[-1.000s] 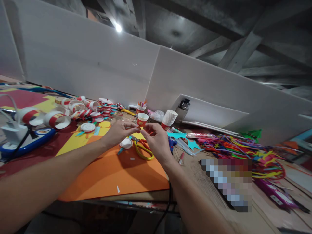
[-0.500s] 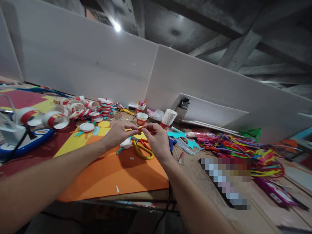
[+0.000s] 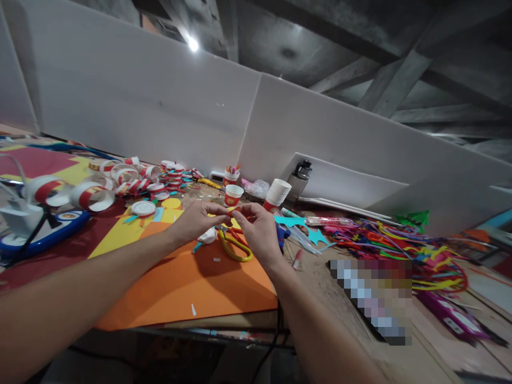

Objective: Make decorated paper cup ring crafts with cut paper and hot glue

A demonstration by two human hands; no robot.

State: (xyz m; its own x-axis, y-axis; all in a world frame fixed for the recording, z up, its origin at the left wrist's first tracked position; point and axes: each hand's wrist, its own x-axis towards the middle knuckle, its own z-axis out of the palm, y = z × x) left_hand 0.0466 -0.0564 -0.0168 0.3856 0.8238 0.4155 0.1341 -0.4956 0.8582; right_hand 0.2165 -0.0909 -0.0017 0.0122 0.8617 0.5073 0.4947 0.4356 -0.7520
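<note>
Fingertip to fingertip, my left hand [image 3: 202, 217] and my right hand [image 3: 258, 229] are closed in pinches on a small orange piece [image 3: 231, 210], perhaps paper, mostly hidden by the fingers. Below them, scissors with yellow and red handles [image 3: 240, 258] lie on an orange sheet [image 3: 180, 290]. Left of the scissors is a white round cup base [image 3: 208, 235] with a blue tab, partly covered by my left hand. A red and white paper cup [image 3: 233, 196] stands upright just beyond my fingers.
Stacked paper cups [image 3: 279, 193] and a dark bottle [image 3: 300, 181] stand behind my right hand. Curled cup strips [image 3: 92, 196] lie at left beside a blue-edged device [image 3: 68, 224]. At right are colourful pipe cleaners [image 3: 396, 240], a blurred-out dark slab [image 3: 368, 304] and a purple box [image 3: 452, 316].
Almost nothing differs. Both hands stay together over the orange sheet, with only a slight shift of the fingers around the small orange piece.
</note>
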